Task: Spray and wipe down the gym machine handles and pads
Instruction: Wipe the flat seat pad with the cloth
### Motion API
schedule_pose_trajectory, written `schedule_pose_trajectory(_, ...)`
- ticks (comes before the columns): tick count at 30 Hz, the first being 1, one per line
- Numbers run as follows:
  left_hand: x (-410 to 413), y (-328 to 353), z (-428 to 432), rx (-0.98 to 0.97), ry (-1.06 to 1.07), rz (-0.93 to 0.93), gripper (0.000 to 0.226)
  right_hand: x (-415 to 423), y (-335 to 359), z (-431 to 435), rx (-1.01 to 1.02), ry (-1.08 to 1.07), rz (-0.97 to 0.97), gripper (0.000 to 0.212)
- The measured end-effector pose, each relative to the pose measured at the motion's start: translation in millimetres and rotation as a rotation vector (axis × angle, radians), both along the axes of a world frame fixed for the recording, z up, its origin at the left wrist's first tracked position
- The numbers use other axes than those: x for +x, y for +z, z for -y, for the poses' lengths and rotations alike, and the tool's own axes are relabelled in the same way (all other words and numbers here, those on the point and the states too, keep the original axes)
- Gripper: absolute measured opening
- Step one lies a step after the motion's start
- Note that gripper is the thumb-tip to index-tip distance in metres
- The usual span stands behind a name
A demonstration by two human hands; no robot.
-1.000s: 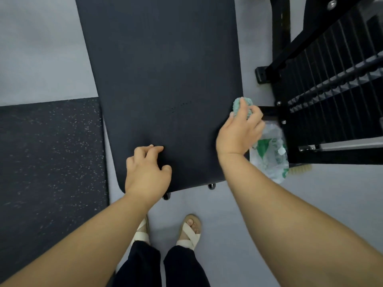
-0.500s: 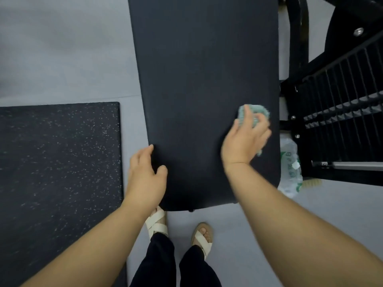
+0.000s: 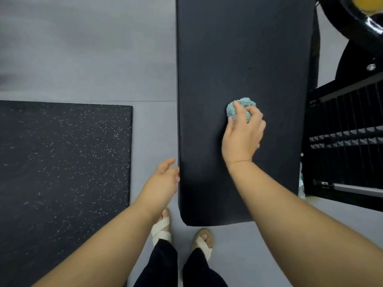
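Observation:
A long black bench pad runs from the top of the view down to my feet. My right hand grips a bunched teal cloth and presses it onto the middle of the pad. My left hand rests against the pad's left edge near its lower end, fingers relaxed and holding nothing. A sliver of a clear plastic bottle with a green label shows at the pad's right edge, mostly hidden by the pad.
A black machine frame with ribbed bars stands close on the right, a glossy black curved tube above it. A speckled black rubber mat lies on the grey floor at left. My sandalled feet stand just below the pad's end.
My right hand has slid the cloth from the pad's right edge toward its middle. My left hand has come off the pad's top to its left edge. The view has shifted left.

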State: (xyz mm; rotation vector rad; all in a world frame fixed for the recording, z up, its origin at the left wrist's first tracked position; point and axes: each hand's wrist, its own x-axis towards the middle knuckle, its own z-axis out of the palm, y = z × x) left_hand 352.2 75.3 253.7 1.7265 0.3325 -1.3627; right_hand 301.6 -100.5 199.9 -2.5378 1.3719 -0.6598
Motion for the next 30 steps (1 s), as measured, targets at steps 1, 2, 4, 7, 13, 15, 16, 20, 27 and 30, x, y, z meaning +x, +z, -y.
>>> schedule_pose_trajectory(1,2,-1,2,-0.003,0.018,-0.008,0.04,10,-2,-18,0.003,0.02,0.008,0.036)
schedule_pose_trajectory(2,3,0,4,-0.011,0.042,-0.02,0.039,14,-5,-38,-0.006,0.143,0.001,0.036)
schedule_pose_trajectory(4,6,3,6,-0.031,0.058,-0.019,0.033,6,-16,-78,-0.045,0.548,-0.082,0.04)
schedule_pose_trajectory(7,5,0,2,0.002,0.083,-0.026,0.032,-16,-21,-82,-0.12,0.952,-0.189,0.039)
schedule_pose_trajectory(13,13,3,13,0.009,0.218,-0.072,0.036,64,2,17,-0.29,0.694,-0.074,0.039)
schedule_pose_trajectory(15,18,6,23,-0.006,0.196,-0.041,0.035,88,13,25,-0.205,0.468,-0.029,0.036)
schedule_pose_trajectory(16,20,7,27,-0.007,0.18,-0.018,0.035,88,13,19,-0.179,0.446,-0.022,0.034)
schedule_pose_trajectory(20,20,10,36,-0.004,0.2,0.023,0.03,-2,-9,-30,-0.116,0.831,-0.145,0.04)
schedule_pose_trajectory(27,9,15,48,0.048,0.092,0.101,0.039,-34,-9,41,-0.312,0.998,-0.199,0.042)
schedule_pose_trajectory(30,9,15,58,0.09,0.088,0.125,0.04,30,7,76,-0.264,0.542,-0.1,0.034)
